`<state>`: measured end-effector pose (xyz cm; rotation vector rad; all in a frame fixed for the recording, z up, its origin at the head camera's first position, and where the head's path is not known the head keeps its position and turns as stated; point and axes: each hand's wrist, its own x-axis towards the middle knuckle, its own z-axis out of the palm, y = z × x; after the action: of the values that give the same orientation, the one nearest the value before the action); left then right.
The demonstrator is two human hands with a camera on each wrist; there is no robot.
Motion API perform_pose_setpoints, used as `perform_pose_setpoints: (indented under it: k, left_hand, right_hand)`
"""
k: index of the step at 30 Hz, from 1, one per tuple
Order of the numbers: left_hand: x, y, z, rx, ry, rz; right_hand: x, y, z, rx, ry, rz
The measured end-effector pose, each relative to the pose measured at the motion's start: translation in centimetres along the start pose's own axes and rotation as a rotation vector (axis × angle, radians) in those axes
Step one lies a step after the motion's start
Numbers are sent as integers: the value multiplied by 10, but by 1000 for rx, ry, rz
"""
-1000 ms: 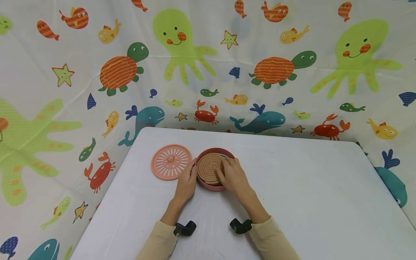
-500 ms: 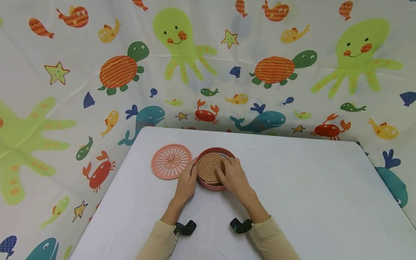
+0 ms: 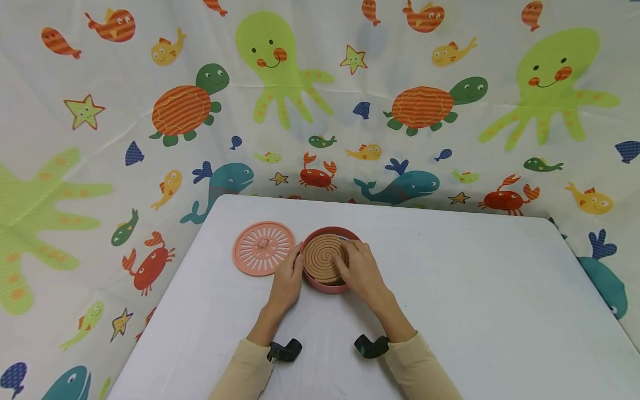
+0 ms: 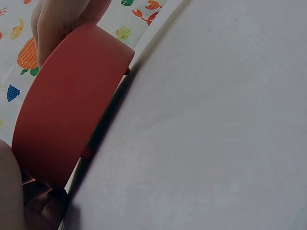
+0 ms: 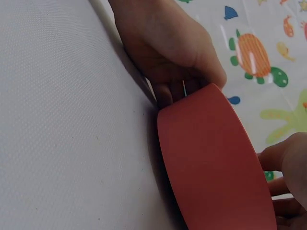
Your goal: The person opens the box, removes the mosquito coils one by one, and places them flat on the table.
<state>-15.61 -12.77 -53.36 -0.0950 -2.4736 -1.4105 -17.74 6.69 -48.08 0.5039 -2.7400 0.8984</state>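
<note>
A round red mosquito coil holder (image 3: 327,289) stands on the white table, and a brown spiral mosquito coil (image 3: 317,264) lies in its mouth. My left hand (image 3: 287,280) grips the holder's left side, thumb up by the rim and fingers along the outer wall. Over the right rim reaches my right hand (image 3: 364,272); its thumb lies on the coil's face and its fingers bend over the coil's right edge, their tips hidden. From the right wrist, the holder's red wall (image 5: 211,158) shows, with the left hand (image 5: 168,38) against its far side.
Left of the holder lies a pink slotted lid (image 3: 263,244) with a small raised loop at its centre, close by the left fingers. Behind the table hangs a curtain (image 3: 330,111) printed with sea animals. Small black cameras (image 3: 371,347) sit on both wrists.
The coil has shifted slightly to the right within the holder, and my right thumb has moved right with it. My left hand and the lid have stayed in place.
</note>
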Motion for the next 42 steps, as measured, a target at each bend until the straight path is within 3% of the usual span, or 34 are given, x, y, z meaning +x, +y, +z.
perform_pose_setpoints:
  k: [8, 17, 42]
  left_hand:
    - [0, 1, 0, 2, -1, -6]
    - [0, 0, 0, 9, -2, -8]
    - [-1, 0, 0, 18, -8, -13]
  right_hand:
    - [1, 0, -3, 49, 21, 5]
    - [4, 3, -9, 216, 14, 86]
    - [5, 9, -16, 349, -52, 185]
